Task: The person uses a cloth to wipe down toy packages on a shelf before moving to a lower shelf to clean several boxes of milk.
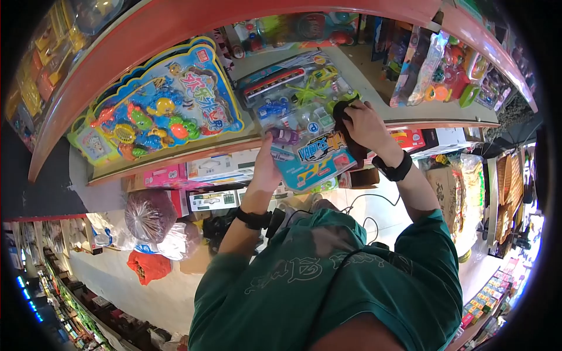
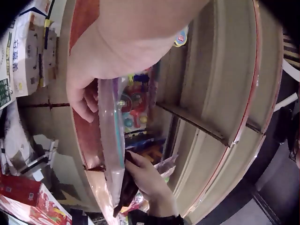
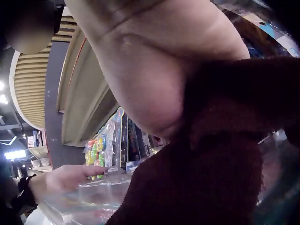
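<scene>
A clear-fronted toy package with a red train, a green spider-like piece and a purple car inside is held tilted at the shelf's front edge. My left hand grips its left edge, with the thumb on the front by the purple car. In the left wrist view the package shows edge-on beside the curled left fingers. My right hand holds a dark brown cloth against the package's right side. The cloth fills much of the right wrist view, bunched under that hand.
On the shelf to the left leans a blue fishing toy set with colourful sea animals. More packaged toys stand at the right. A red shelf rim arches overhead. Boxes and stuffed bags sit below the shelf.
</scene>
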Tool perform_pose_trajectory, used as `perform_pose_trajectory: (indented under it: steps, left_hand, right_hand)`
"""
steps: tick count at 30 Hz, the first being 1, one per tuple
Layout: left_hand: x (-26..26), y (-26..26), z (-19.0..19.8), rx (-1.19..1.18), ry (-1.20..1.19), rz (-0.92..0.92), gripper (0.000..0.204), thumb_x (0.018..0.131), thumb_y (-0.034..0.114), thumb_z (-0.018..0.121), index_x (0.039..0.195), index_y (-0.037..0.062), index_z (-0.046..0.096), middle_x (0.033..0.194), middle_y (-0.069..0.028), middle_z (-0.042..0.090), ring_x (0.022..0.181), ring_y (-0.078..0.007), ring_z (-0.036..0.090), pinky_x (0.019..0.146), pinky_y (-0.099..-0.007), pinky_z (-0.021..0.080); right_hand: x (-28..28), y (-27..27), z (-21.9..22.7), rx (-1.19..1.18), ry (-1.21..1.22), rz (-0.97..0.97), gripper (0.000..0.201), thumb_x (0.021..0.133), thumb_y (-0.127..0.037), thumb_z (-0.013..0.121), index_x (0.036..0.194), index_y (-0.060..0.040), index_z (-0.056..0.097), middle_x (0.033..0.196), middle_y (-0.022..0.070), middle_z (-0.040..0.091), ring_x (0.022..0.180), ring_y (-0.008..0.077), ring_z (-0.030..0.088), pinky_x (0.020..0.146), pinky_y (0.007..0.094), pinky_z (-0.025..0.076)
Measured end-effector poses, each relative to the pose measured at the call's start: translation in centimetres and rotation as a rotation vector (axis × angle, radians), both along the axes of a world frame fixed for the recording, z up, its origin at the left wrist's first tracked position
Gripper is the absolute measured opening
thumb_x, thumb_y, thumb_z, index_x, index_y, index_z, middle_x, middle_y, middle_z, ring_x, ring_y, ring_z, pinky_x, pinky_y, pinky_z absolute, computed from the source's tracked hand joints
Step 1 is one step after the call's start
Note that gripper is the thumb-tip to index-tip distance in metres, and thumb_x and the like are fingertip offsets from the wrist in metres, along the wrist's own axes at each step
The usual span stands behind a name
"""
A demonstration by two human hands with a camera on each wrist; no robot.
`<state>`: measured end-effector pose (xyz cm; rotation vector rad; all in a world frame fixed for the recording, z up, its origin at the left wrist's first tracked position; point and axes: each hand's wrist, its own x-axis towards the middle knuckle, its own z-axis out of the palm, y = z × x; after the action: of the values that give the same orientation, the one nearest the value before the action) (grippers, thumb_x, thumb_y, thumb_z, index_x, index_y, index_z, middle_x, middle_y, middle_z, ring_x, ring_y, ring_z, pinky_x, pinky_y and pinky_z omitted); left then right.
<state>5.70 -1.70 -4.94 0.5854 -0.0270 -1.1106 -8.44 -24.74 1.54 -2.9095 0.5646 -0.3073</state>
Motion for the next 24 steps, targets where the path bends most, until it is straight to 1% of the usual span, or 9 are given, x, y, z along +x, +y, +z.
perform_pose_trajectory:
  steps: [5,8,9,11,14,16,18,21,24]
  left_hand:
    - [0.4,0.1,-0.7,0.002,0.004,-0.004,0.041,0.099,0.036,0.044,0.128,0.0074,0.049,0.125,-0.0128,0.058,0.118,-0.0279,0.054,0.102,-0.0449,0.04]
    - [0.4,0.0,-0.2,-0.015,0.059,-0.01,0.039,0.098,0.033,0.046,0.129,0.0088,0.047,0.125,-0.0121,0.057,0.117,-0.0277,0.054,0.102,-0.0444,0.04]
    - [0.4,0.0,-0.2,-0.035,0.065,-0.023,0.039,0.098,0.033,0.047,0.128,0.0087,0.048,0.125,-0.0121,0.058,0.117,-0.0278,0.054,0.102,-0.0444,0.04]
    - [0.7,-0.1,0.2,-0.062,0.076,-0.038,0.04,0.097,0.034,0.048,0.128,0.0085,0.049,0.125,-0.0121,0.058,0.116,-0.0279,0.055,0.102,-0.0445,0.04]
    - [0.6,0.1,0.5,-0.092,0.086,-0.058,0.041,0.096,0.035,0.047,0.126,0.0083,0.051,0.124,-0.0115,0.058,0.115,-0.0279,0.055,0.1,-0.045,0.042]
    - [0.9,0.2,0.0,-0.133,0.068,-0.089,0.041,0.096,0.037,0.046,0.124,0.0083,0.052,0.124,-0.0109,0.058,0.114,-0.0279,0.055,0.099,-0.0457,0.043]
    - [1.1,0.5,-0.4,-0.147,0.092,-0.059,0.044,0.097,0.041,0.042,0.126,0.0088,0.052,0.124,-0.0102,0.059,0.115,-0.027,0.056,0.1,-0.0439,0.043]
    - [0.9,0.9,0.2,-0.139,0.14,-0.046,0.045,0.097,0.044,0.04,0.125,0.0107,0.054,0.123,-0.0086,0.06,0.114,-0.0262,0.056,0.1,-0.0434,0.043]
    - [0.7,1.4,1.7,-0.064,0.185,-0.055,0.042,0.095,0.045,0.043,0.118,0.0136,0.059,0.118,-0.0077,0.062,0.112,-0.0258,0.057,0.097,-0.0453,0.044]
  right_hand:
    - [0.5,-1.1,-0.2,0.056,0.005,0.21,0.019,0.08,-0.014,0.064,0.097,-0.0048,0.063,0.1,0.0127,0.06,0.1,0.0334,0.057,0.085,0.0417,0.049]
    - [0.5,-2.1,0.3,0.138,-0.045,0.264,0.02,0.081,-0.013,0.063,0.098,-0.0031,0.062,0.101,0.0152,0.059,0.099,0.0356,0.056,0.083,0.0438,0.048]
    - [0.6,-1.7,1.0,0.18,-0.071,0.204,0.02,0.082,-0.013,0.063,0.098,-0.0025,0.061,0.101,0.0161,0.059,0.098,0.0366,0.056,0.082,0.0441,0.047]
    - [0.8,-0.1,3.4,0.263,-0.122,0.09,0.019,0.084,-0.013,0.061,0.099,-0.0012,0.06,0.102,0.018,0.058,0.096,0.0386,0.057,0.079,0.0447,0.047]
    - [1.8,4.4,6.1,0.348,-0.233,0.108,0.02,0.085,-0.013,0.061,0.1,0.0002,0.059,0.1,0.0202,0.057,0.092,0.0407,0.057,0.077,0.0448,0.047]
    - [2.7,7.4,6.2,0.392,-0.29,0.282,0.021,0.085,-0.013,0.062,0.1,0.0002,0.058,0.1,0.0202,0.056,0.09,0.0399,0.057,0.077,0.043,0.048]
    - [3.7,10.2,4.7,0.416,-0.284,0.367,0.022,0.082,-0.014,0.064,0.1,-0.0018,0.06,0.1,0.0166,0.056,0.093,0.0374,0.057,0.078,0.0417,0.049]
    - [4.7,12.7,1.3,0.173,-0.234,0.513,0.025,0.075,-0.013,0.067,0.098,-0.0055,0.061,0.099,0.0113,0.056,0.097,0.0331,0.055,0.079,0.0402,0.05]
    - [5.3,13.9,-0.4,-0.001,-0.128,0.502,0.033,0.07,-0.011,0.066,0.102,-0.0068,0.062,0.094,0.0094,0.055,0.097,0.03,0.053,0.082,0.0359,0.047]
